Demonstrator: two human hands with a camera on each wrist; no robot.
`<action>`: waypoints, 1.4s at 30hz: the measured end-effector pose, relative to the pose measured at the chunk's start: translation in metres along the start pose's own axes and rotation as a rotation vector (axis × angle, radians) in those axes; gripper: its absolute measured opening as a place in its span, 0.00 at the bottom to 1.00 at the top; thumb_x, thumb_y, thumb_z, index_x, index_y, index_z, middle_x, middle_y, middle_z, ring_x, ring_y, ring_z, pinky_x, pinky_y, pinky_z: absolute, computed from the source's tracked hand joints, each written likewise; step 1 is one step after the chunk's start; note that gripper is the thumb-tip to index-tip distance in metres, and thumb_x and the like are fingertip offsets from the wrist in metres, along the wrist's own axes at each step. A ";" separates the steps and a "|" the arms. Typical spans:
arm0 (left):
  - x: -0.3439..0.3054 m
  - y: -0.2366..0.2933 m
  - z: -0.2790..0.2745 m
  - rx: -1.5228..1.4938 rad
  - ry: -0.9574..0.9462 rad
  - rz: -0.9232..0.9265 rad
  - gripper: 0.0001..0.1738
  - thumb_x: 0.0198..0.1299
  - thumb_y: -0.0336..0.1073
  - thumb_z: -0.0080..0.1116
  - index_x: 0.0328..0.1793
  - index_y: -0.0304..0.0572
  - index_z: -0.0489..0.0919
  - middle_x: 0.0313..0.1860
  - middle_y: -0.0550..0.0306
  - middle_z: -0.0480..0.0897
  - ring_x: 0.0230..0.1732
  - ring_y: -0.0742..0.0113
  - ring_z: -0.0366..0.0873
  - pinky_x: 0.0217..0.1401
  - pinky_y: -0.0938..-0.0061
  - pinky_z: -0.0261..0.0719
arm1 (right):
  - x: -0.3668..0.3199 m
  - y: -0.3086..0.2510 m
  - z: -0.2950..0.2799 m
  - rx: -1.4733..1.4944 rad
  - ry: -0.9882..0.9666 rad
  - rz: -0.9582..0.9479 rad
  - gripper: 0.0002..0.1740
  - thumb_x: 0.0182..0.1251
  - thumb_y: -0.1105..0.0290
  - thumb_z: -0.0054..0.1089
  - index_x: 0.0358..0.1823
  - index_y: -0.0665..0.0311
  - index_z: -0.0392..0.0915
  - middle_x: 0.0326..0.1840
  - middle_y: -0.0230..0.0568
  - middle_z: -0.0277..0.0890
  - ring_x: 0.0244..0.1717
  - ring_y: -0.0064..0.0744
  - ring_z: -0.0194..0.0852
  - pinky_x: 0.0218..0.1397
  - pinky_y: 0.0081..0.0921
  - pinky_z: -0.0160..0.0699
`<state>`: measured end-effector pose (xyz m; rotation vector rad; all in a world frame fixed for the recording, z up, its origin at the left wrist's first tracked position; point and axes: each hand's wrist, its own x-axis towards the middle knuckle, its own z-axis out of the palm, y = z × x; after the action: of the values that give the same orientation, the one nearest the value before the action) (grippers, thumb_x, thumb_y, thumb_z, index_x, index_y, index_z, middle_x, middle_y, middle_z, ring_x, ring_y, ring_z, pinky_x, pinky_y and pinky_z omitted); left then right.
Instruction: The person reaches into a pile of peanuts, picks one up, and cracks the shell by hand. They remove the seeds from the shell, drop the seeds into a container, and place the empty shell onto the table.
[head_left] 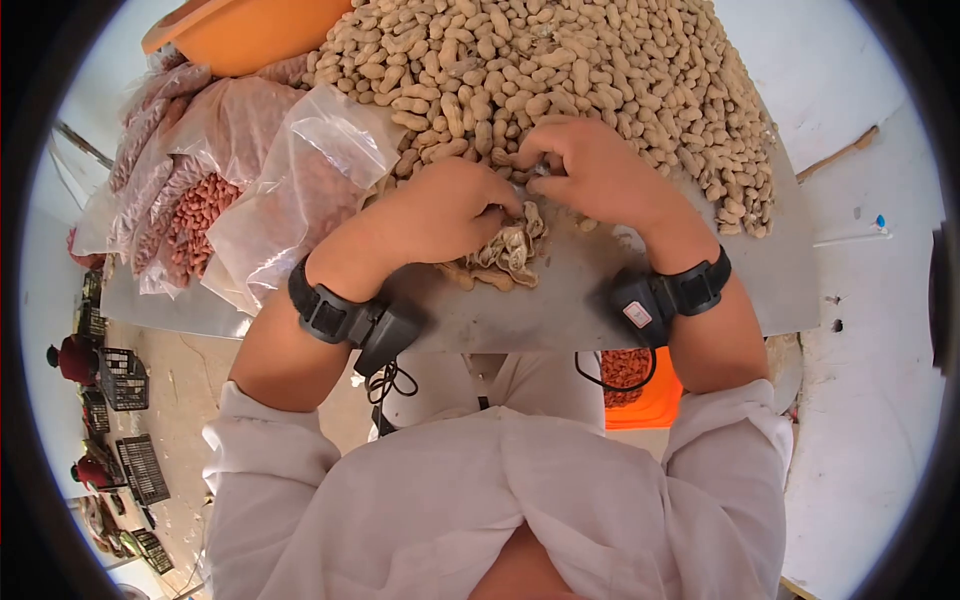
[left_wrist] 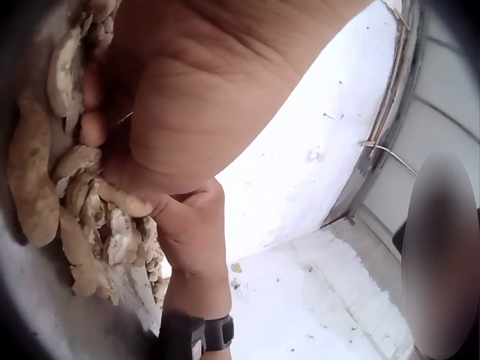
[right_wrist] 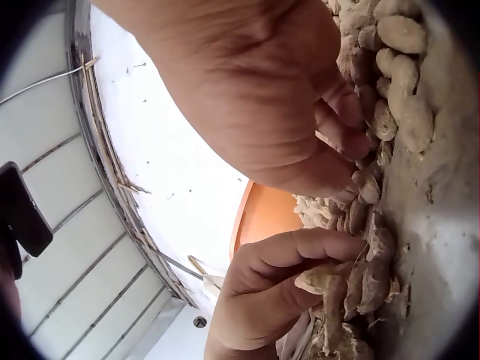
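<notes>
My left hand [head_left: 455, 210] hovers with bent fingers over a small pile of split peanut shells [head_left: 512, 250] on the metal tabletop. Pieces of shell lie right by its thumb in the left wrist view, and I cannot tell whether it holds one. Beside them is a long whole peanut [left_wrist: 34, 176]. At the near edge of a large heap of unshelled peanuts [head_left: 560, 60], my right hand [head_left: 590, 165] pinches a peanut [right_wrist: 366, 186] between thumb and fingertips. Both hands are close together, and the right hand's palm side is partly hidden from above.
Clear plastic bags [head_left: 300, 165] of red peanut kernels [head_left: 200, 215] lie to the left of the heap. An orange basin [head_left: 250, 35] stands behind them. Below the table edge is an orange container [head_left: 650, 410] with reddish kernels. Black crates [head_left: 123, 380] stand on the floor at left.
</notes>
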<state>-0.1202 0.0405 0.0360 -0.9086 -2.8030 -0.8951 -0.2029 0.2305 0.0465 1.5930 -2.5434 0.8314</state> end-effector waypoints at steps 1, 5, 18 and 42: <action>0.000 0.000 0.003 -0.015 -0.001 -0.009 0.09 0.51 0.27 0.54 0.39 0.37 0.81 0.34 0.47 0.81 0.38 0.51 0.78 0.42 0.65 0.74 | -0.001 -0.001 0.000 -0.014 -0.017 0.018 0.09 0.47 0.75 0.61 0.33 0.64 0.77 0.30 0.41 0.73 0.32 0.36 0.73 0.35 0.30 0.72; 0.004 -0.004 0.005 -0.054 0.119 0.001 0.08 0.52 0.26 0.56 0.39 0.36 0.80 0.32 0.50 0.81 0.34 0.56 0.78 0.38 0.69 0.75 | -0.001 0.002 0.002 -0.076 -0.040 -0.010 0.08 0.46 0.74 0.61 0.31 0.63 0.77 0.28 0.41 0.71 0.31 0.38 0.71 0.35 0.31 0.71; 0.008 -0.004 0.004 -0.607 0.354 -0.371 0.09 0.54 0.29 0.62 0.41 0.35 0.79 0.29 0.60 0.81 0.29 0.77 0.75 0.30 0.81 0.74 | 0.004 -0.012 -0.009 0.409 0.086 0.224 0.06 0.57 0.74 0.58 0.36 0.68 0.78 0.28 0.38 0.75 0.29 0.27 0.74 0.33 0.23 0.73; 0.002 -0.003 -0.008 -0.427 0.103 -0.215 0.08 0.49 0.34 0.60 0.31 0.35 0.82 0.23 0.58 0.79 0.25 0.72 0.74 0.30 0.75 0.72 | 0.002 -0.004 0.005 -0.015 -0.051 0.112 0.09 0.50 0.71 0.61 0.35 0.63 0.79 0.30 0.42 0.77 0.33 0.37 0.76 0.38 0.29 0.74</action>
<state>-0.1240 0.0350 0.0413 -0.5755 -2.7023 -1.5645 -0.1999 0.2253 0.0448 1.4988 -2.6888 0.7880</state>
